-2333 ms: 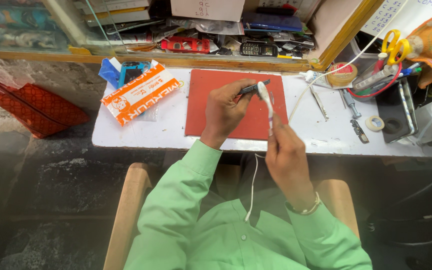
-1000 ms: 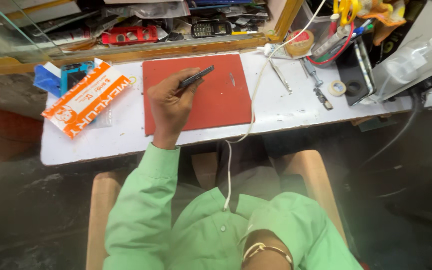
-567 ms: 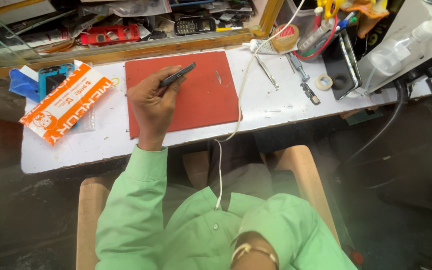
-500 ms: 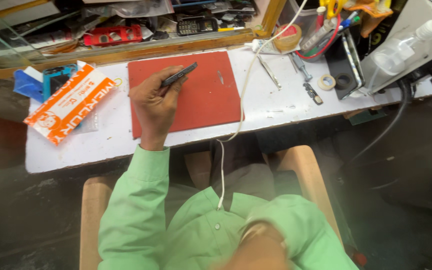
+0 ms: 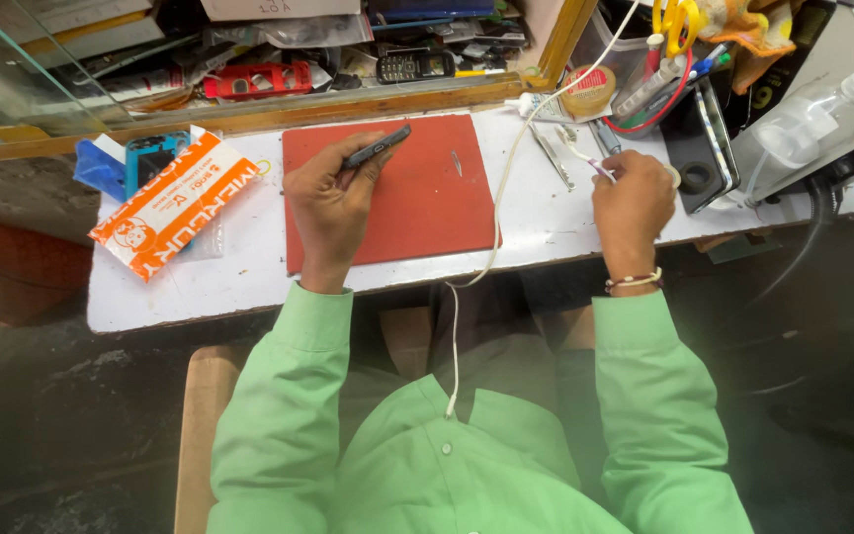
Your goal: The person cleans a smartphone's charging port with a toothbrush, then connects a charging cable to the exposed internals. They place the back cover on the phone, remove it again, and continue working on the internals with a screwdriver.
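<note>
The left hand grips a slim dark phone, tilted edge-on, over the red mat's far left corner. The right hand pinches a thin white tool near the table's right edge.

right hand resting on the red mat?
No: the right hand is off the red mat, over the white table to its right, pinching a thin white tool.

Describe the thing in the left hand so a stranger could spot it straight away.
Find the white table, then the red mat lying in its middle. Over the mat's upper left part, the left hand holds a slim dark phone, seen edge-on and tilted. It is the only dark bar-shaped thing above the mat; the other tools lie to the right on bare white table.
</note>
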Demonstrator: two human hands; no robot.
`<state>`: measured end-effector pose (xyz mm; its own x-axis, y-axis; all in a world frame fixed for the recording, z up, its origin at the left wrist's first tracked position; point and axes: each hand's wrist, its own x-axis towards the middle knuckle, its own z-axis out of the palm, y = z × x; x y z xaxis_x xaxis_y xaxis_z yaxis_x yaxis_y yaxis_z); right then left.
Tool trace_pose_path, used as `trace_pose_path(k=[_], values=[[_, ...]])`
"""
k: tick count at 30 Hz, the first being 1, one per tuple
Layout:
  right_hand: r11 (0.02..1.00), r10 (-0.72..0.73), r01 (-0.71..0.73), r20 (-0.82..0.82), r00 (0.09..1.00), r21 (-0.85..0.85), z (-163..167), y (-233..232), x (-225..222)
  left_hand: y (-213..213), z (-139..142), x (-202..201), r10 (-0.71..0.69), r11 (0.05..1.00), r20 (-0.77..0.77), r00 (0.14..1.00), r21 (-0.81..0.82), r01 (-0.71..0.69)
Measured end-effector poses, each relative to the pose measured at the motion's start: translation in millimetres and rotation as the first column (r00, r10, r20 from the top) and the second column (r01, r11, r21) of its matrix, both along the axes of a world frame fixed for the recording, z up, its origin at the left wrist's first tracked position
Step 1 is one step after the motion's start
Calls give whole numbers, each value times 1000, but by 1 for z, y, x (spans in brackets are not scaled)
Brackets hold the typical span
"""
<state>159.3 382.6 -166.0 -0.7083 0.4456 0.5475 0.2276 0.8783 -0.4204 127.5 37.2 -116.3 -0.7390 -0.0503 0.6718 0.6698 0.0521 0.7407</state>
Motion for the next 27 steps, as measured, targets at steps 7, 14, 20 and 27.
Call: trace_pose_path(k=[7,14,20,27], values=[[985,64,-68,30,998,158,-6,11,-18,8,6,26,20,999,-26,999,-26,-21],[788,415,-503,-297,860,-355,10,-62,68,1,-2,18,-19,988,64,998,156,9],[-221,555,-498,-528,642,-838,-11,-163,119,-3,-14,14,-59,768,130,990,639,-38],[-441,287,-522,-666,689,-730,-2,-187,118,-16,-40,49,-367,511,344,865,851,-122]])
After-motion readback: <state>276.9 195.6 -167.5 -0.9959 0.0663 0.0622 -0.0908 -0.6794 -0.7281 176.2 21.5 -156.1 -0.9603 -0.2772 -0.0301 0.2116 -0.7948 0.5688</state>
